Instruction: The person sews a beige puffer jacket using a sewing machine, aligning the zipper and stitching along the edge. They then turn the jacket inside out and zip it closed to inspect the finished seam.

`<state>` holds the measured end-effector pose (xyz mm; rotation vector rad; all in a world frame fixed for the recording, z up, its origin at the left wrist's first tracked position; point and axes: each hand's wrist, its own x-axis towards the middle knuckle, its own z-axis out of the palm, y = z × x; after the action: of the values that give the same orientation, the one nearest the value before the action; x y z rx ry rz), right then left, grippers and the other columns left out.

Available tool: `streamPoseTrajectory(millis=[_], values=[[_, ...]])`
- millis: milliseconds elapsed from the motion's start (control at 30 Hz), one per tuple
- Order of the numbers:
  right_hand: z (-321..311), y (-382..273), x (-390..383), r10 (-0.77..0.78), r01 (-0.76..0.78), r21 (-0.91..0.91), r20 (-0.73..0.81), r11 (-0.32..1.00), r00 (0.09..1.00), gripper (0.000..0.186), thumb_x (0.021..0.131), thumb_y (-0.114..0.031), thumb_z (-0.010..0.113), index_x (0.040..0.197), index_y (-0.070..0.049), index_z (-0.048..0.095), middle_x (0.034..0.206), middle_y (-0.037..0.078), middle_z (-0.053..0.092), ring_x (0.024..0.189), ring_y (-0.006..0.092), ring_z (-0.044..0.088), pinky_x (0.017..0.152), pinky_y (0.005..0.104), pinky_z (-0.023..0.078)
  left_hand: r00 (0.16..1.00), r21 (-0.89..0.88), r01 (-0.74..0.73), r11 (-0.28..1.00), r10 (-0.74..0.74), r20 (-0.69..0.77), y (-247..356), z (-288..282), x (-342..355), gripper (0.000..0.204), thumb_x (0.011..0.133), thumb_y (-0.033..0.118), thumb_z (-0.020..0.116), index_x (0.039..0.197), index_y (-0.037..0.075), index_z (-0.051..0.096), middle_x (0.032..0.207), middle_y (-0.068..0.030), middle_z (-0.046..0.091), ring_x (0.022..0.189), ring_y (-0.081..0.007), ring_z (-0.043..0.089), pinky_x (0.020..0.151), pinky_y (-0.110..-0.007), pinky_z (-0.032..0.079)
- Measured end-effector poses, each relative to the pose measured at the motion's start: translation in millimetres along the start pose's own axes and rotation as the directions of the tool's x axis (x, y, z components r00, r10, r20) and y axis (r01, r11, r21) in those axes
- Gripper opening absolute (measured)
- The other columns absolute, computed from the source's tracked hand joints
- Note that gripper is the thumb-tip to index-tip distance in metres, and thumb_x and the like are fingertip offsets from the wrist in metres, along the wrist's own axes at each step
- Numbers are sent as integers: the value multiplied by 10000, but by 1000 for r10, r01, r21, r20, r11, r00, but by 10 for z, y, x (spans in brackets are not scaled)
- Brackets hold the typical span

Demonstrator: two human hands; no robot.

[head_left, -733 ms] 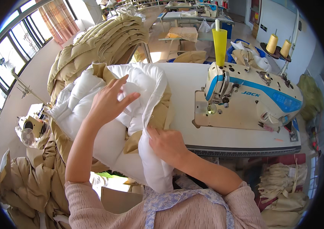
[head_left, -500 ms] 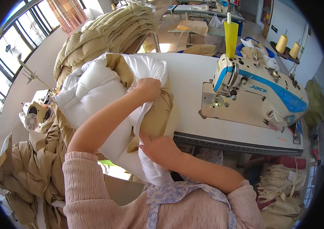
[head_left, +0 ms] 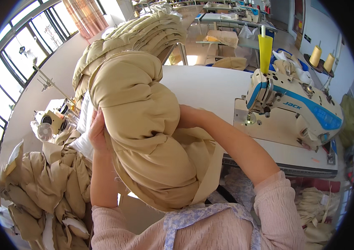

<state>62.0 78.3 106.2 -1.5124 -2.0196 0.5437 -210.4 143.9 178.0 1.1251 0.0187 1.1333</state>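
A puffy khaki padded garment piece (head_left: pixel 143 112) stands bunched up in front of me, its khaki fabric facing out and a raw, frayed edge along its near left side. My left hand (head_left: pixel 97 130) grips its left edge, the fingers partly tucked behind the fabric. On the opposite side my right hand (head_left: pixel 188 116) holds the piece, most of its fingers hidden by the padding. A loose khaki flap (head_left: pixel 210 166) hangs at its lower right. White padding (head_left: pixel 84 141) shows beyond my left hand.
To the right stands a white and blue sewing machine (head_left: pixel 293 104) on a white table (head_left: pixel 210 83). Stacked khaki padded pieces (head_left: pixel 143 31) lie behind, and more khaki pieces (head_left: pixel 43 179) are heaped at left. Thread cones (head_left: pixel 316 55) stand at far right.
The piece has been turned so khaki fabric shows instead of white padding. My left hand has moved left to its edge; my right hand has moved farther away. The view has shifted slightly.
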Motion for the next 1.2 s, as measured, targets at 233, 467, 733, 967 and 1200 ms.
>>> streamPoseTrajectory(millis=[233,467,733,967,1200], values=[[867,-734,633,204,-146,314,-159,938,966,538,802,-438,710,1258,-160,642,1214,194,667,1162,415,582,945,502,459,936,352,-210,912,291,-197,921,-415,49,380,1031,163,436,1334,-41,545,1235,-154,646,1109,-242,642,966,-363,516],[-1354,-1218,1077,-54,340,179,-815,923,577,302,940,-236,567,979,36,692,854,153,721,793,176,647,751,351,494,876,808,-34,588,407,-259,2296,-1221,509,373,1003,122,470,1340,-17,551,1204,-143,662,1069,-228,656,927,-352,526],[-2515,-1820,1156,-549,403,-395,-729,825,409,312,944,-222,561,1095,26,676,1030,238,704,986,345,676,867,397,500,959,933,278,-227,126,-255,2407,-1790,1142,383,971,76,509,1346,10,559,1169,-132,680,1024,-212,671,883,-339,537],[-1281,-815,960,-254,236,-108,-569,966,782,279,1050,-265,517,1065,-34,673,931,55,699,851,150,616,795,314,487,958,943,-218,-253,129,256,-119,290,853,748,890,478,671,1511,155,407,1382,-157,572,1271,-347,542,1000,-475,474],[-1180,-1265,-462,-407,272,-313,-556,910,725,153,1033,-140,526,1053,-79,664,726,68,629,635,174,586,609,300,457,977,982,133,133,147,-153,-1099,-1455,1374,382,982,366,543,999,23,710,946,-252,687,921,-451,641,835,-489,497]])
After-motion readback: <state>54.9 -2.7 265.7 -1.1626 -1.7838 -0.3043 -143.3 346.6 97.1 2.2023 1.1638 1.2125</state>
